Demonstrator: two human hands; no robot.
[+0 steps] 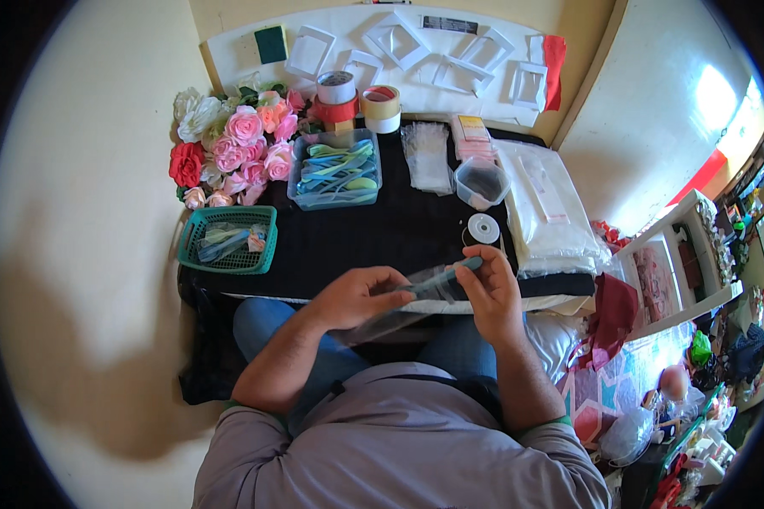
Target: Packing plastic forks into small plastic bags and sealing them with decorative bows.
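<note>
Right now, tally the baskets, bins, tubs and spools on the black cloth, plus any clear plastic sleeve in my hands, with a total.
Green basket: 1
Rectangular clear bin: 1
Small clear tub: 1
White spool: 1
Clear plastic sleeve, held: 1
Total: 5

The utensil (441, 277) is teal, the basket (227, 267) green.

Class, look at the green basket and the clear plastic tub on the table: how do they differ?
The green basket has openwork walls, while the clear tub has solid, see-through ones. The tub is heaped with blue and green utensils; the basket holds fewer items, some in clear plastic. The basket sits nearer the person than the tub. Both are open-topped and stand on black cloth.
</note>
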